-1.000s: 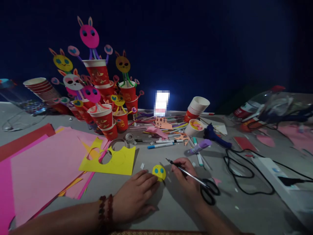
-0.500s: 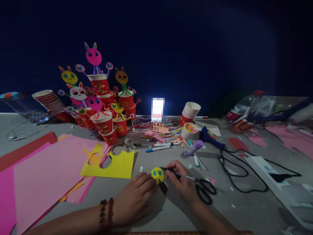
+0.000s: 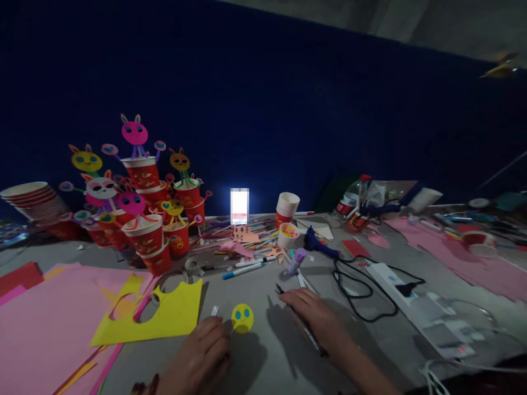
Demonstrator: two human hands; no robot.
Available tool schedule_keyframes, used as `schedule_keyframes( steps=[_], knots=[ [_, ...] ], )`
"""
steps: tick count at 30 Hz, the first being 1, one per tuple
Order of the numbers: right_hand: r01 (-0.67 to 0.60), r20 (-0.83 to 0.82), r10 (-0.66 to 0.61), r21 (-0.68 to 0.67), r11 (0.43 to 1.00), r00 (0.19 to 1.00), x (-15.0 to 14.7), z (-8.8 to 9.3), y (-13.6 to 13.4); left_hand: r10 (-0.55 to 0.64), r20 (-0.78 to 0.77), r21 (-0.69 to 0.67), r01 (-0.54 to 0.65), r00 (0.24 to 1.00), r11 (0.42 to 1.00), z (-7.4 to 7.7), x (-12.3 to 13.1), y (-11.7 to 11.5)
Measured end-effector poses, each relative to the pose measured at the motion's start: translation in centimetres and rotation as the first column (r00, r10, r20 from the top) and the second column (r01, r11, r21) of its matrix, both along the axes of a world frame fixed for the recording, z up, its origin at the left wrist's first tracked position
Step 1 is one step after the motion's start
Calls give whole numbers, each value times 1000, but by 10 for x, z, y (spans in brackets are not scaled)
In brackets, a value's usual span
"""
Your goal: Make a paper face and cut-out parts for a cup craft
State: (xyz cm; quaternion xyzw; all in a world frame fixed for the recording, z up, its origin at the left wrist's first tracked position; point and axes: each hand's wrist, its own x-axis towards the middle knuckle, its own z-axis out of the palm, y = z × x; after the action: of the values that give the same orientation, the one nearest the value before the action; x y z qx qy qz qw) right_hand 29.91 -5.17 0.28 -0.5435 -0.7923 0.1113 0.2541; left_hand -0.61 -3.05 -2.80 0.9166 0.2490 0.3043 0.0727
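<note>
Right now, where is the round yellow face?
In the head view, the yellow face lies low, slightly left of centre, between the left hand and right hand, nearer the left.

Red-capped bottle (image 3: 346, 207), white power strip (image 3: 405, 305), black plug (image 3: 407, 288), dark blue wall (image 3: 288, 109)

The left hand (image 3: 201, 351) wears dark reddish-brown beaded bracelets (image 3: 153, 385) at its wrist — partly out of view — while the right hand (image 3: 317, 315) and forearm are bare.
</note>
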Motion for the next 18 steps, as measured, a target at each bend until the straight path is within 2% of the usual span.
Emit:
schedule_keyframes(
  steps=[1,4,7,9,12,15,18],
  knots=[
    [9,52,-10,16,1000,999,15,-3,-2,9,20,20,-10,1000,1000,0,-1,0],
    [143,129,-163,153,978,978,54,-8,-8,26,44,32,-27,999,999,1,0,-1],
    [219,74,-241,221,950,968,69,-5,-14,48,38,-10,-48,998,999,3,2,-1],
    [200,-11,-201,168,965,980,63,-1,-19,77,15,-81,-76,997,994,5,1,1],
    [132,-165,-126,28,991,978,40,1,-23,171,-78,-173,-182,982,968,14,-5,12],
    [66,-332,-107,-133,989,937,10,-3,-18,224,-182,-183,-256,958,949,29,-10,35],
    [32,-486,-107,-161,986,867,-22,-5,-2,267,-316,-70,-303,910,950,38,-1,61]
  ],
)
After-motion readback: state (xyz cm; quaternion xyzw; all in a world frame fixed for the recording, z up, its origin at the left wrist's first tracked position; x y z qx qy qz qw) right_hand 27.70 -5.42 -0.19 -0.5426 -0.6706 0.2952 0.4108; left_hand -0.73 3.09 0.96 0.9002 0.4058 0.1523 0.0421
